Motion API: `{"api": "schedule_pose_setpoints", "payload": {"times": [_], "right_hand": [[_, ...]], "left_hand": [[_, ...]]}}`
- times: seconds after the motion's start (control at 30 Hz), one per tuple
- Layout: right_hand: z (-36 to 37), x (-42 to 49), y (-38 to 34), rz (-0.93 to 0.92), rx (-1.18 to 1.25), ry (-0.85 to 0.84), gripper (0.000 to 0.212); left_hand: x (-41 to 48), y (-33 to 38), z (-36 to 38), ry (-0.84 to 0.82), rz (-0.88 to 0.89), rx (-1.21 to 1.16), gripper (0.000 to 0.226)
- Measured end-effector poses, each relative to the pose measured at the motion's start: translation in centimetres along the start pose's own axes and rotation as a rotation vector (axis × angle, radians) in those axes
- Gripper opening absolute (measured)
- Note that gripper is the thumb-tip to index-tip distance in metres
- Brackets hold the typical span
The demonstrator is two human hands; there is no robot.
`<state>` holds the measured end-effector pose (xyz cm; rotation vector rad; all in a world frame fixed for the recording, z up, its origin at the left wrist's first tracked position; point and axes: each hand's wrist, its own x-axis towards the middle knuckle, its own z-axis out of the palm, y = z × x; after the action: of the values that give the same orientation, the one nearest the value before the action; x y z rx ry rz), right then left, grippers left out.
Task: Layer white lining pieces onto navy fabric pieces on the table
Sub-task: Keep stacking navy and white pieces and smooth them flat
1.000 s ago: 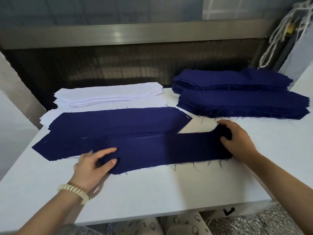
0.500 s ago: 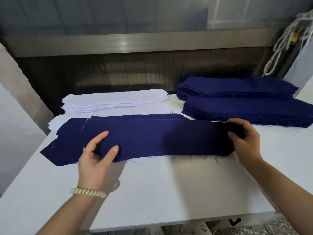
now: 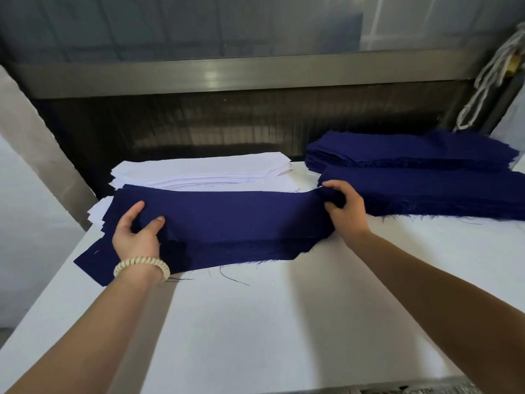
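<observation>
Obs: navy piece (image 3: 241, 217) spans mid-worktop (image 3: 284, 322), raised slightly over a lower navy piece (image 3: 233, 255) whose frayed near edge shows beneath. The left hand (image 3: 136, 234) pinches its left part, fingers curled into the cloth. The right hand (image 3: 345, 207) grips the right end, fingers wrapped round it. The white lining stack (image 3: 199, 169) sits just behind.

Judgement: pull evenly from both ends, square the edges, then lay it flat without creases before reaching for lining.

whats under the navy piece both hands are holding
Under the held navy piece lies a second navy piece, its near edge and left corner showing; white lining pieces peek out far left. The middle is covered.
</observation>
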<state>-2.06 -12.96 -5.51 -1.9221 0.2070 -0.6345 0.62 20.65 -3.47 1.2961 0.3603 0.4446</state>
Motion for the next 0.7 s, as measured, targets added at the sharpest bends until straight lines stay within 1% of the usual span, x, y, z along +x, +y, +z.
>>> {"api": "schedule_pose_setpoints", "payload": {"times": [0.17, 0.3, 0.53, 0.63, 0.7], "right_hand": [[1.7, 1.3, 0.2, 0.051, -0.040, -0.065, 0.048], [2.0, 2.3, 0.2, 0.070, -0.122, -0.100, 0.049], [2.1, 3.1, 0.0, 0.042, -0.231, -0.133, 0.050], [1.7, 3.0, 0.4, 0.075, -0.250, -0.124, 0.050], [1.3, 3.0, 0.7, 0.098, -0.269, -0.119, 0.050]], "left_hand": [[1.6, -0.4, 0.0, 0.074, -0.059, -0.065, 0.044], [2.4, -0.9, 0.2, 0.114, -0.065, -0.030, 0.048], [2.0, -1.2, 1.4, 0.207, -0.067, -0.001, 0.050], [1.7, -1.3, 1.8, 0.248, -0.077, 0.116, 0.055], [1.3, -1.1, 2.2, 0.286, -0.102, 0.261, 0.059]]}}
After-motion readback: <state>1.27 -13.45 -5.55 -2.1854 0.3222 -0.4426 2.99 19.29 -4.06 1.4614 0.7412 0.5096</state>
